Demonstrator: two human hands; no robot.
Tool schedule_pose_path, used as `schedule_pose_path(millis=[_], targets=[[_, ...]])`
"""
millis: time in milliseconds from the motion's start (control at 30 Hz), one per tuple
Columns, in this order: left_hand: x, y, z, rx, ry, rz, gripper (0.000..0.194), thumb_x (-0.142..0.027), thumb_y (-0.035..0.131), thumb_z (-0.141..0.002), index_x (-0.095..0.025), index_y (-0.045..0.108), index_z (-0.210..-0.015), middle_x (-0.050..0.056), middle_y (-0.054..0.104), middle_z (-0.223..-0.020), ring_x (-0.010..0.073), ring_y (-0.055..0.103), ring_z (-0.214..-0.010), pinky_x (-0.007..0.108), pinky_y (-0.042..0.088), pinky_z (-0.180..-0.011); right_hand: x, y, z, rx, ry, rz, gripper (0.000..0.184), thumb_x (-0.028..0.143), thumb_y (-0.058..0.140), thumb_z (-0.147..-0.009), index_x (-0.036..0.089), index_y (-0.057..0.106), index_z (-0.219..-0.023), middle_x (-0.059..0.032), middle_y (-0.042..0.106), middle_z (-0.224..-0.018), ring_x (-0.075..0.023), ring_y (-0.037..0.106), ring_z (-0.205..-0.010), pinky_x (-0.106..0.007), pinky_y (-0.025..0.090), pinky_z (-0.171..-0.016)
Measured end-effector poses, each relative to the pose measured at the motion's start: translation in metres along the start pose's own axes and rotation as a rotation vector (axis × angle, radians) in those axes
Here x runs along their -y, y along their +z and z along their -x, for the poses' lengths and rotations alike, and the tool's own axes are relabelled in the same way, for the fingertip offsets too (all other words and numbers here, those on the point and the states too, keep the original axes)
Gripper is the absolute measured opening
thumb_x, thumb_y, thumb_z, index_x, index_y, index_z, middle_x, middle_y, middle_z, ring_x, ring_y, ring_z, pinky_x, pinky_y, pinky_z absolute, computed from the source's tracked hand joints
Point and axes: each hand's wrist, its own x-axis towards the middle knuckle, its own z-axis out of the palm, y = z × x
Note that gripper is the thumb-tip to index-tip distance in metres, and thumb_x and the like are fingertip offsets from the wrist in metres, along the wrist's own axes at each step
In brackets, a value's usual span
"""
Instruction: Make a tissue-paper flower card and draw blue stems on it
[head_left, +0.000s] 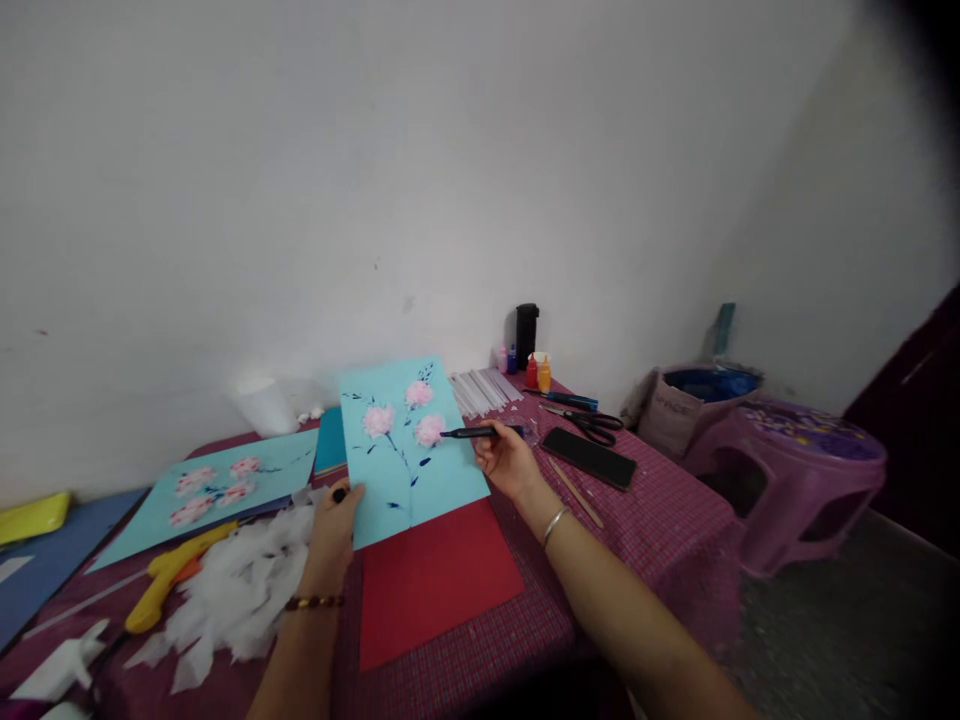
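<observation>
A light blue sheet (450, 470) bears pink puffy flowers with dark blue stems and leaves, and it overlaps a red sheet (442, 590). My left hand (334, 515) is closed at its lower left edge, with the fingertips on that edge. A small dark round end (340, 494), perhaps a cap, pokes out of the same hand. Between the fingers of my right hand (506, 460) is a dark marker (469, 433). It points left, its tip at the lower right pink flower (430, 431); whether they touch I cannot tell.
Left lie another flower sheet (285, 460), a yellow glue gun (169, 575) and white scraps (240, 580). Right are a phone (589, 457), scissors (592, 425), a wooden stick (576, 492), glue sticks (484, 391) and small paint bottles (532, 372). A pink stool (795, 480) stands beyond the table.
</observation>
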Motion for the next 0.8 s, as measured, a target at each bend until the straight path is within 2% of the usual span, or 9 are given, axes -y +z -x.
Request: schedule_pose_path(millis=[100,267,433,533,633,733,800], targets=[[-0.001,0.000,0.001,-0.003,-0.019,-0.017,0.010,-0.021,0.065,-0.081,-0.014,0.061,-0.087,-0.005,0.061,-0.069,0.0088,0.056,-0.056,0.026,0.050,-0.059,0.003,0.000,0.000,0.000,0.000,-0.002,0.010,0.028,0.061,-0.081,0.019,0.065,-0.081,0.0044,0.052,-0.053,-0.0082,0.042,-0.043,-0.021,0.039,-0.046],[0.001,0.006,0.006,-0.021,-0.026,-0.009,0.014,-0.023,0.062,-0.085,-0.014,0.060,-0.095,-0.003,0.060,-0.076,0.0080,0.055,-0.059,0.024,0.049,-0.057,0.007,0.004,0.002,-0.004,-0.015,0.002,0.010,0.029,0.061,-0.081,0.019,0.064,-0.081,0.0046,0.052,-0.053,-0.0083,0.041,-0.042,-0.021,0.040,-0.046],[-0.006,0.013,0.013,-0.002,-0.044,0.031,0.012,-0.023,0.060,-0.085,-0.014,0.058,-0.093,-0.002,0.061,-0.077,0.0091,0.057,-0.062,0.026,0.051,-0.060,0.010,0.005,0.002,-0.026,-0.049,-0.001,0.009,0.027,0.061,-0.081,0.019,0.063,-0.078,0.0053,0.051,-0.050,-0.0080,0.041,-0.041,-0.021,0.040,-0.045],[-0.012,0.008,0.018,-0.017,-0.081,0.032,0.010,-0.019,0.063,-0.076,-0.018,0.058,-0.085,-0.006,0.060,-0.066,0.0101,0.055,-0.054,0.027,0.050,-0.059,0.012,0.002,0.001,-0.057,-0.064,0.007,0.010,0.026,0.061,-0.080,0.019,0.061,-0.074,0.0064,0.048,-0.047,-0.0075,0.039,-0.040,-0.021,0.040,-0.045],[-0.012,-0.005,0.030,-0.014,-0.141,0.002,0.018,-0.020,0.068,-0.062,-0.022,0.058,-0.077,-0.007,0.059,-0.056,0.0129,0.054,-0.048,0.028,0.049,-0.054,0.014,0.001,0.002,-0.079,-0.093,0.015,0.007,0.023,0.059,-0.080,0.020,0.059,-0.074,0.0072,0.047,-0.046,-0.0083,0.041,-0.042,-0.021,0.041,-0.046],[-0.005,-0.015,0.049,-0.009,-0.201,-0.068,0.019,-0.021,0.069,-0.055,-0.021,0.058,-0.070,-0.002,0.060,-0.053,0.0172,0.055,-0.045,0.032,0.049,-0.048,0.016,0.003,0.004,-0.082,-0.117,0.027,0.005,0.017,0.057,-0.078,0.021,0.058,-0.076,0.0070,0.050,-0.048,-0.0093,0.046,-0.045,-0.021,0.042,-0.047],[0.003,-0.016,0.061,-0.022,-0.188,-0.125,0.018,-0.022,0.069,-0.053,-0.020,0.058,-0.067,0.001,0.061,-0.051,0.0193,0.055,-0.044,0.035,0.049,-0.045,0.015,0.004,0.004,-0.074,-0.122,0.041,0.006,0.015,0.057,-0.075,0.021,0.058,-0.077,0.0067,0.052,-0.049,-0.0097,0.047,-0.045,-0.021,0.042,-0.047]])
